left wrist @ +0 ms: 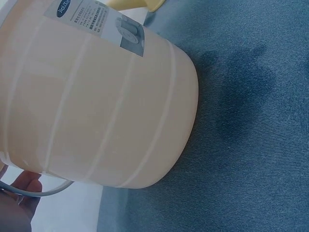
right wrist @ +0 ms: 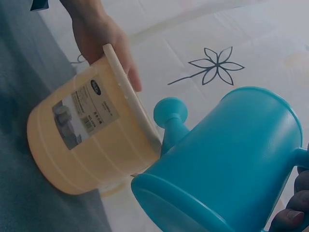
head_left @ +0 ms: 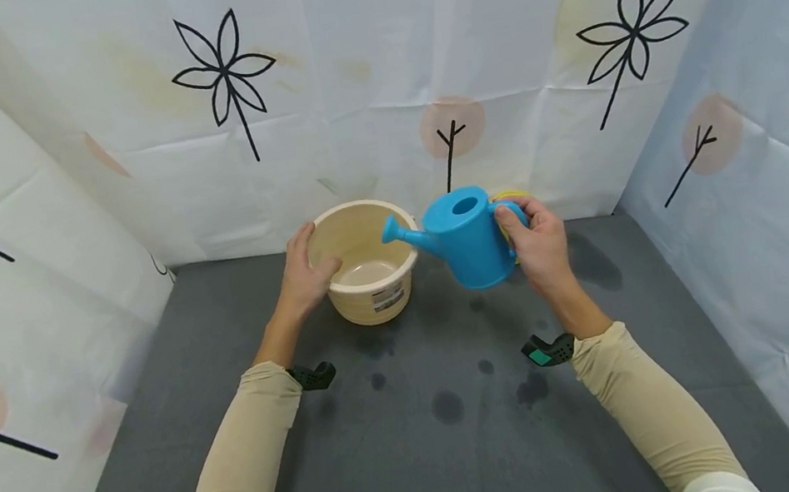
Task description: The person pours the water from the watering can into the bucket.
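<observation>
A cream plastic bucket [head_left: 372, 304] with a printed label stands on the dark table cloth. My left hand [head_left: 305, 271] grips its rim at the left, thumb on the inner side and fingers outside; the right wrist view shows that hand [right wrist: 104, 41] from across the bucket. Held by its handle in my right hand [head_left: 539, 238] is a blue watering can [head_left: 474, 247], raised right of the bucket. The can's spout head [head_left: 391, 230] points left, over the bucket's right rim. Inside the bucket, the visible part of the bottom is pale.
Behind the watering can and right hand, a yellow thing [head_left: 508, 195] is mostly hidden. Several dark wet-looking spots [head_left: 447, 407] mark the grey cloth [head_left: 412, 479]. White printed fabric walls [head_left: 340, 77] enclose the back and both sides.
</observation>
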`<state>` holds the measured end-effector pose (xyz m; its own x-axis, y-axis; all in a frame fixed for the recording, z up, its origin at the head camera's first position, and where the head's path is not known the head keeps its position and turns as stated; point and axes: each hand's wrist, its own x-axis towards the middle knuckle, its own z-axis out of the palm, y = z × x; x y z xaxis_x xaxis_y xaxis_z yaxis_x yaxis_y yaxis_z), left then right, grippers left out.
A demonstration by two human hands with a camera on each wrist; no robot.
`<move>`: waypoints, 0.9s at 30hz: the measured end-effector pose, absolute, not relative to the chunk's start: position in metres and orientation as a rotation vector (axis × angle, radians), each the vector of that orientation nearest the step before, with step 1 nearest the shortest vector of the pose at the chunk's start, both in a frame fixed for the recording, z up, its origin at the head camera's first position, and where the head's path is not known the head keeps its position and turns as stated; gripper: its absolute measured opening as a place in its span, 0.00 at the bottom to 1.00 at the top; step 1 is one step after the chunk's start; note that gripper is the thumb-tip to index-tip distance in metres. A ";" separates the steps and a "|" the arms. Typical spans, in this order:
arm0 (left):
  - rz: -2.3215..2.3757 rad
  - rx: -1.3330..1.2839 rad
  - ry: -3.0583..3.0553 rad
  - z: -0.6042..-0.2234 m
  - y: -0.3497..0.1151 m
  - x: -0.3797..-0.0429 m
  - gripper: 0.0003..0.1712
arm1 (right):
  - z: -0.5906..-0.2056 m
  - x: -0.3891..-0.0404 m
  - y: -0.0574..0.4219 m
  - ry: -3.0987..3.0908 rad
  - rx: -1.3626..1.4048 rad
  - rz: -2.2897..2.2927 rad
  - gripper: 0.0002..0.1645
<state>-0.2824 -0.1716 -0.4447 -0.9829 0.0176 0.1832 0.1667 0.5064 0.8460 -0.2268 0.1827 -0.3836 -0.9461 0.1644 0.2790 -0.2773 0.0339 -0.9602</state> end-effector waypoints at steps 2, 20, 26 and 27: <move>-1.490 -0.157 -2.591 -0.446 -0.171 -0.282 0.48 | -0.385 -0.227 0.182 -2.017 0.109 1.957 0.13; -1.458 -0.171 -2.560 -0.447 -0.172 -0.282 0.47 | -0.381 -0.229 0.177 -2.183 0.258 1.726 0.26; -1.491 -0.168 -2.546 -0.449 -0.172 -0.281 0.46 | -0.381 -0.229 0.178 -2.225 0.324 1.704 0.25; -1.492 -0.170 -2.544 -0.449 -0.172 -0.282 0.46 | -0.381 -0.229 0.178 -2.238 0.337 1.685 0.25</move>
